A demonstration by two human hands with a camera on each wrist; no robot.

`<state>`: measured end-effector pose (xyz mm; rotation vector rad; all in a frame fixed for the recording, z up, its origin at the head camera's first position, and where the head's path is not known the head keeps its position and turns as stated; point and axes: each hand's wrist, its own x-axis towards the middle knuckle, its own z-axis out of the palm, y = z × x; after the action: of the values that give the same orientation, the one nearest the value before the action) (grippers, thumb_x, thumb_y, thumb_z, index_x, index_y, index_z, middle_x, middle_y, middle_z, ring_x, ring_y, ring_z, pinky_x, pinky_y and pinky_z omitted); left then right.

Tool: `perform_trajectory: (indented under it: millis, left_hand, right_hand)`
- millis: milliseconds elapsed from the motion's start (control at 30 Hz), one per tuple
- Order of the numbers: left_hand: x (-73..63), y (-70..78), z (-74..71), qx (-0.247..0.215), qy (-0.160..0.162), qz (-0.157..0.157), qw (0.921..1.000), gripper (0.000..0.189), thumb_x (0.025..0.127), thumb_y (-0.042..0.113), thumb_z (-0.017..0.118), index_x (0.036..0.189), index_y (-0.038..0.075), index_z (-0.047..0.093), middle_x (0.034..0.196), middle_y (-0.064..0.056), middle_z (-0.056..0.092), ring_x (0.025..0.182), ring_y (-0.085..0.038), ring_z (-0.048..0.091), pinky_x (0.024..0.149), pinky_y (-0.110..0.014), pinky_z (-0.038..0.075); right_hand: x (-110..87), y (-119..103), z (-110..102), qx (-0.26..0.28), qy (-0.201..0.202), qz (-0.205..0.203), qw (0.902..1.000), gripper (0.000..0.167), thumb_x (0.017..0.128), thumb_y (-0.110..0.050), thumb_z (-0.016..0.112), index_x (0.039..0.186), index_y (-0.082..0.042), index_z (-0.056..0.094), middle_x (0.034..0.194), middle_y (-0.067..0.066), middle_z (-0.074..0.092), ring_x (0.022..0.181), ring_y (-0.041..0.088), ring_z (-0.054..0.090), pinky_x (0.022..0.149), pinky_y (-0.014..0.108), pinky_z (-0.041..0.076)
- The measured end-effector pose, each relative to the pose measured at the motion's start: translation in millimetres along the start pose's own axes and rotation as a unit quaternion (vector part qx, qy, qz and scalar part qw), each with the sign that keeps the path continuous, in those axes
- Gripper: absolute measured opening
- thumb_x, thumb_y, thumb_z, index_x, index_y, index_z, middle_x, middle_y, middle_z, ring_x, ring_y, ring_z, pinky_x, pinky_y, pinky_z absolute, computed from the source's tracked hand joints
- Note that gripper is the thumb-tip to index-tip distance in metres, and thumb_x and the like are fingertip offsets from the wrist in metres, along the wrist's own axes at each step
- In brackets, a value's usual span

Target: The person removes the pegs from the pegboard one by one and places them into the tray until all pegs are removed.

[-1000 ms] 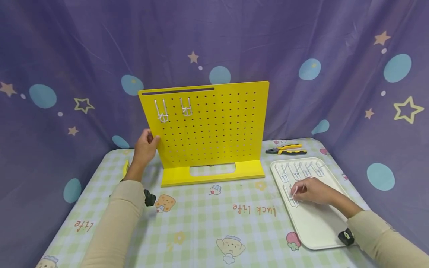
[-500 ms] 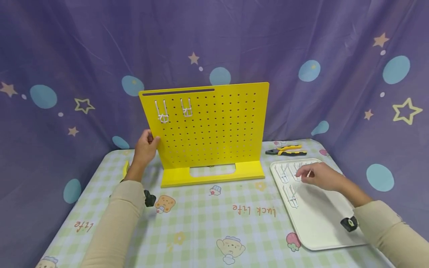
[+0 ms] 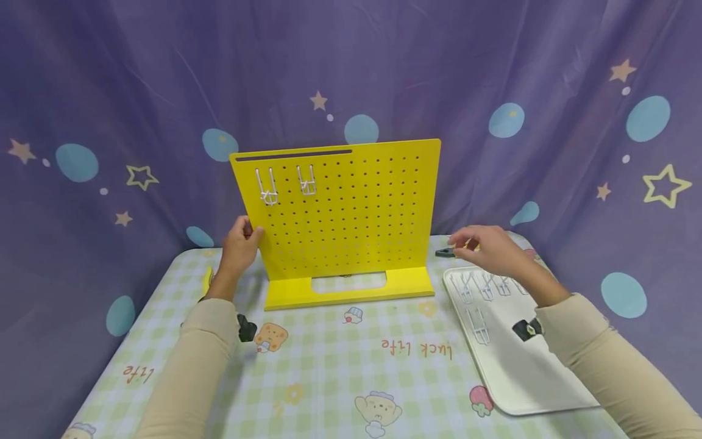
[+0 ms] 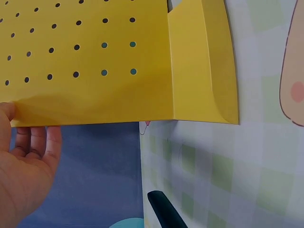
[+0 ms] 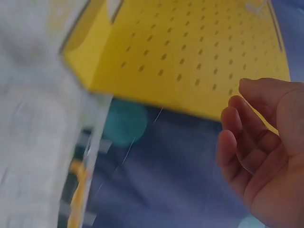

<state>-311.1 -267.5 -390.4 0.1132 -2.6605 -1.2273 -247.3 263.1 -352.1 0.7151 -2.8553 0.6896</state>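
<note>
A yellow pegboard stands upright on its base near the back of the table. My left hand grips its left edge, thumb on the front and fingers behind. Two white wire hooks hang at the upper left of the board, a left hook and a right hook. My right hand is in the air right of the board, above the far end of the white tray. Its fingers are loosely bent, with nothing visible between them.
In the tray, one wire hook lies before a row of several more hooks. Pliers behind the tray are partly hidden by my right hand. A yellow-handled tool lies left of the board, partly behind my arm.
My right hand has left the hook at the tray's left side, then lifted and moved away toward the back and slightly left. The left hand keeps its grip on the board.
</note>
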Motion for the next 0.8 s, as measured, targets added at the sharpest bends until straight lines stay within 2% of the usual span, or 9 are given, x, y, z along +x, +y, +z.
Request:
perform_trajectory:
  millis: [267, 400, 567, 800]
  left_hand:
    - [0.0, -2.1, 0.9, -0.002, 0.003, 0.003, 1.0, 0.038, 0.108, 0.035, 0.048, 0.135, 0.009, 0.045, 0.116, -0.017, 0.056, 0.101, -0.033, 0.058, 0.088, -0.043, 0.049]
    - [-0.7, -2.3, 0.0, -0.005, 0.004, 0.0, 1.0, 0.038, 0.108, 0.035, 0.047, 0.136, 0.01, 0.044, 0.118, -0.017, 0.056, 0.103, -0.033, 0.058, 0.089, -0.043, 0.049]
    - [-1.3, -1.5, -0.7, -0.003, 0.006, 0.003, 1.0, 0.038, 0.108, 0.035, 0.047, 0.135, 0.009, 0.045, 0.118, -0.018, 0.056, 0.103, -0.033, 0.057, 0.088, -0.043, 0.048]
    - [-3.4, 0.7, -0.3, -0.005, 0.008, 0.012, 0.9999, 0.038, 0.108, 0.034, 0.047, 0.135, 0.008, 0.046, 0.116, -0.018, 0.056, 0.101, -0.033, 0.057, 0.086, -0.041, 0.047]
  right_hand:
    - [45.2, -44.5, 22.5, 0.037, 0.011, -0.043, 0.9983, 0.021, 0.095, -0.017, 0.071, 0.116, -0.012, 0.075, 0.109, 0.007, 0.076, 0.087, 0.018, 0.068, 0.077, 0.038, 0.057]
    - [67.8, -66.5, 33.7, 0.054, 0.019, -0.066, 0.9962, 0.022, 0.096, -0.017, 0.07, 0.117, -0.01, 0.074, 0.107, 0.006, 0.076, 0.085, 0.018, 0.069, 0.075, 0.037, 0.058]
    - [95.8, -96.1, 39.0, 0.064, 0.058, -0.089, 0.9923, 0.022, 0.096, -0.015, 0.069, 0.117, -0.008, 0.074, 0.102, 0.006, 0.074, 0.083, 0.02, 0.069, 0.075, 0.037, 0.058]
    - [129.1, -136.1, 42.5, 0.057, 0.105, -0.086, 0.9891, 0.026, 0.097, -0.018, 0.069, 0.121, -0.01, 0.072, 0.105, 0.005, 0.073, 0.083, 0.019, 0.067, 0.077, 0.036, 0.056]
